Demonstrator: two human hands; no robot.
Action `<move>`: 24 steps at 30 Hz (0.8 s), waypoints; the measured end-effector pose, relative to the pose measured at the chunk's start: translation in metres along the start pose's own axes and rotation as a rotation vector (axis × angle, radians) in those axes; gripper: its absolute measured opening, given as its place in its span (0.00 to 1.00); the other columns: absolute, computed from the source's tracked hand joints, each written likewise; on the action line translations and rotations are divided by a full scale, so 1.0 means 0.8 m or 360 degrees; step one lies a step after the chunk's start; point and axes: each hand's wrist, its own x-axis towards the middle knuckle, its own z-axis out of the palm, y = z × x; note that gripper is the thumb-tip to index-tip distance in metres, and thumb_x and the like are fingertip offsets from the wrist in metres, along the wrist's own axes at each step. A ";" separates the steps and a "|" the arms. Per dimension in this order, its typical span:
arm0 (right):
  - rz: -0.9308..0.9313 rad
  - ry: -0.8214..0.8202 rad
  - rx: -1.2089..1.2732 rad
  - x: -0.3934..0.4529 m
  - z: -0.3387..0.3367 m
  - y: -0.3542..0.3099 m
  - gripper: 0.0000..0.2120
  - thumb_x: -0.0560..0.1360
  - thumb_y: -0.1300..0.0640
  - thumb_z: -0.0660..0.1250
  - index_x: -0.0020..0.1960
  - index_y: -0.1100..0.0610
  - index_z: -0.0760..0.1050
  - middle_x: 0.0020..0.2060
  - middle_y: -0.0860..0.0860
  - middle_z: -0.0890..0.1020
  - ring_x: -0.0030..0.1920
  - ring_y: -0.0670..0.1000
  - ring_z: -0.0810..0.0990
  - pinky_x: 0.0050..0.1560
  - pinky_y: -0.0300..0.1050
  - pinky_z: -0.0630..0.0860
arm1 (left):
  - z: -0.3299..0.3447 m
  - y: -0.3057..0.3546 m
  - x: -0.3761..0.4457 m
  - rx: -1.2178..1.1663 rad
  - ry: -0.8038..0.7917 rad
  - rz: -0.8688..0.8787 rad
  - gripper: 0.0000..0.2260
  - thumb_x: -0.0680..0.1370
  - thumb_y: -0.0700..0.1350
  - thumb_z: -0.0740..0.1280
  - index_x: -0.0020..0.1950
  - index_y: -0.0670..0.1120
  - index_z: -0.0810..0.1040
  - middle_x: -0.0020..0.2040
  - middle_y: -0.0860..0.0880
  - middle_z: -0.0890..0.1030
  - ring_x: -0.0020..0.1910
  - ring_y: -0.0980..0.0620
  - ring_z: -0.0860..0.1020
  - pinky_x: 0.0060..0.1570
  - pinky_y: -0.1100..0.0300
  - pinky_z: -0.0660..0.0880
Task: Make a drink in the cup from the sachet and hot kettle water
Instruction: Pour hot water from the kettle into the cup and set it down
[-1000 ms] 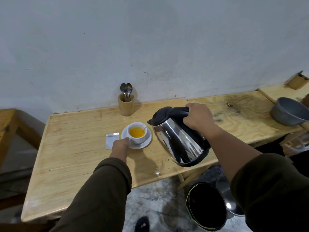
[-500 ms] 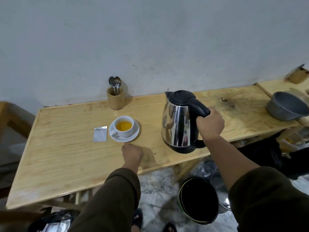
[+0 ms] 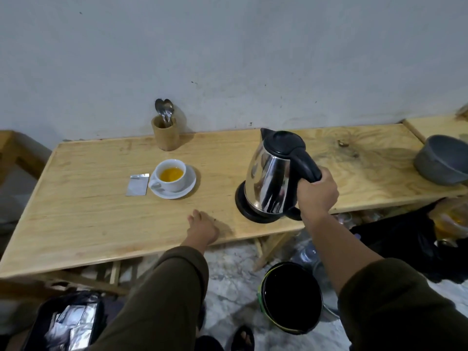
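Head view: I see a wooden worktop (image 3: 83, 219) against a grey wall (image 3: 228, 51); right hand (image 3: 316, 192) fingers clamped on the kettle (image 3: 272, 178) handle, left hand (image 3: 202, 228) resting loosely curled.

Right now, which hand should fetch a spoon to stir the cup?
Left. The left hand lies free on the table, on the side of the cup and the spoon holder. The right hand is closed on the kettle handle.

White cup (image 3: 170, 179) holds orange liquid; silver sachet (image 3: 137, 184); steel-and-black kettle (image 3: 274, 178).
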 end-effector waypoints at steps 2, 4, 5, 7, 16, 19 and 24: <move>-0.0005 -0.0026 0.0018 0.003 0.002 0.002 0.13 0.69 0.66 0.62 0.51 0.55 0.76 0.39 0.51 0.77 0.40 0.54 0.75 0.43 0.46 0.74 | 0.002 0.002 0.002 0.0058 -0.0016 -0.0027 0.31 0.81 0.45 0.55 0.78 0.38 0.43 0.79 0.42 0.40 0.78 0.37 0.41 0.77 0.47 0.51; -0.0018 -0.0042 0.0031 0.006 0.005 0.003 0.12 0.69 0.66 0.63 0.51 0.56 0.76 0.39 0.51 0.77 0.40 0.54 0.75 0.43 0.46 0.74 | 0.003 0.004 0.004 0.0102 -0.0022 -0.0029 0.32 0.81 0.45 0.55 0.78 0.37 0.41 0.79 0.41 0.39 0.78 0.37 0.40 0.77 0.47 0.49; -0.0019 -0.0051 0.0035 0.007 0.006 0.003 0.12 0.69 0.66 0.63 0.51 0.57 0.76 0.39 0.51 0.77 0.40 0.54 0.75 0.42 0.46 0.73 | 0.002 0.004 0.004 0.0124 -0.0023 -0.0025 0.32 0.81 0.46 0.54 0.78 0.37 0.40 0.79 0.40 0.38 0.78 0.36 0.40 0.77 0.47 0.49; -0.0022 -0.0067 0.0027 0.010 0.007 0.003 0.12 0.69 0.67 0.63 0.51 0.57 0.76 0.39 0.51 0.76 0.40 0.53 0.73 0.42 0.44 0.70 | 0.002 0.005 0.005 0.0135 -0.0021 -0.0022 0.32 0.81 0.45 0.54 0.78 0.36 0.40 0.79 0.39 0.39 0.78 0.35 0.40 0.77 0.47 0.48; -0.0072 -0.0149 0.0024 0.010 0.009 0.009 0.11 0.68 0.67 0.64 0.49 0.59 0.76 0.37 0.51 0.75 0.39 0.54 0.73 0.42 0.45 0.71 | 0.003 0.009 0.004 0.0214 -0.0032 0.0000 0.33 0.80 0.45 0.54 0.78 0.35 0.39 0.78 0.37 0.39 0.77 0.33 0.40 0.77 0.46 0.47; -0.0082 -0.0158 0.0014 0.010 0.008 0.011 0.10 0.68 0.67 0.64 0.49 0.59 0.75 0.36 0.51 0.75 0.38 0.54 0.72 0.41 0.43 0.68 | 0.004 0.009 0.003 0.0201 -0.0016 -0.0003 0.33 0.80 0.45 0.54 0.78 0.36 0.39 0.78 0.38 0.38 0.77 0.34 0.39 0.77 0.45 0.48; -0.0094 -0.0159 0.0001 0.008 0.007 0.021 0.10 0.68 0.67 0.64 0.49 0.60 0.75 0.37 0.52 0.76 0.38 0.54 0.73 0.41 0.44 0.70 | 0.008 0.007 0.008 0.0251 0.0012 -0.0005 0.33 0.80 0.44 0.54 0.78 0.35 0.40 0.78 0.36 0.39 0.77 0.34 0.40 0.77 0.45 0.47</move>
